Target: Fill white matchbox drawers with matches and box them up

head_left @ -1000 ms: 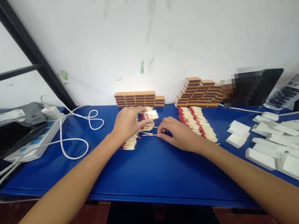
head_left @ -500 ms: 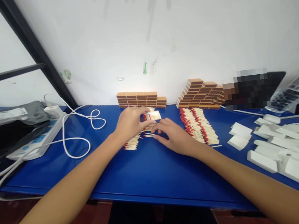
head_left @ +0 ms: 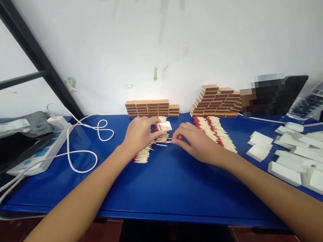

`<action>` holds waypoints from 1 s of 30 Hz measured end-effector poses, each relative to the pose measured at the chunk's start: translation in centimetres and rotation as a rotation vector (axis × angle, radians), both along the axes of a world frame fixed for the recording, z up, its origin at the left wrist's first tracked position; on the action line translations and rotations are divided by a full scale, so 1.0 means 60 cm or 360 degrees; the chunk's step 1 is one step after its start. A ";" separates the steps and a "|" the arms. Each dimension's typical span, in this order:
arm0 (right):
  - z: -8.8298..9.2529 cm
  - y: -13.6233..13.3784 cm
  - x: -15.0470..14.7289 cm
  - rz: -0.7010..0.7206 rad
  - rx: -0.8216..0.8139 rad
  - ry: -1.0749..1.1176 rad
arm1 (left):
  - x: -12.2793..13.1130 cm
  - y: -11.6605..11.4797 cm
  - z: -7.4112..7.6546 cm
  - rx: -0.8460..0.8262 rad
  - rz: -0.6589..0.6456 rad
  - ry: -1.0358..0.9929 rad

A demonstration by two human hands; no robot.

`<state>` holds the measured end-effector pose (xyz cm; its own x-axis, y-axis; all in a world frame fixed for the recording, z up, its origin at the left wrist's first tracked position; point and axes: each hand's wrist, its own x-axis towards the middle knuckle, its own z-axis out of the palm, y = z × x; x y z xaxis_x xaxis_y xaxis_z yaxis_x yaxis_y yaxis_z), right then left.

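My left hand [head_left: 142, 133] grips a small white matchbox tray [head_left: 165, 126] by its left end, thumb below and fingers above. Red-headed matches lie inside the tray. My right hand [head_left: 192, 141] pinches a matchstick [head_left: 168, 139] between thumb and forefinger, just below and to the right of the tray. Under and beside my left hand is a pile of loose matches [head_left: 142, 156], partly hidden by the hand. A second, larger bed of matches [head_left: 220, 131] lies in rows behind my right hand, their red heads toward the left.
Brown matchboxes are stacked against the wall at the left [head_left: 148, 109] and the right [head_left: 218, 102]. White empty trays [head_left: 310, 157] heap up at the right. A phone [head_left: 296, 92] leans at the back right. A power strip [head_left: 40, 153] and white cables [head_left: 69, 148] lie left.
My right hand has gone from hovering over the loose matches with parted fingers to pinching a matchstick. The tray in my left hand has shifted slightly left.
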<state>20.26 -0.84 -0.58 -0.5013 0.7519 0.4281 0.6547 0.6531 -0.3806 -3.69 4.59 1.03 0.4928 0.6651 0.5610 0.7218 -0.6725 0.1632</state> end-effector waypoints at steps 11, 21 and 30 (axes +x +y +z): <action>-0.001 0.015 0.009 -0.0244 0.0285 0.0142 | 0.023 -0.026 -0.003 -0.0174 -0.0293 -0.0081; -0.016 0.007 -0.014 -0.0096 0.0115 0.0130 | -0.004 0.001 0.003 0.0032 -0.0022 -0.0124; -0.045 0.018 -0.034 0.0067 0.0036 0.0007 | -0.005 0.001 0.005 0.0026 0.0013 -0.0129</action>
<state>18.24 0.24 -3.25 -0.5302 0.7205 0.4469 0.6250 0.6883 -0.3683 -4.01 4.67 1.34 0.4401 0.6592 0.6097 0.7122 -0.6698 0.2101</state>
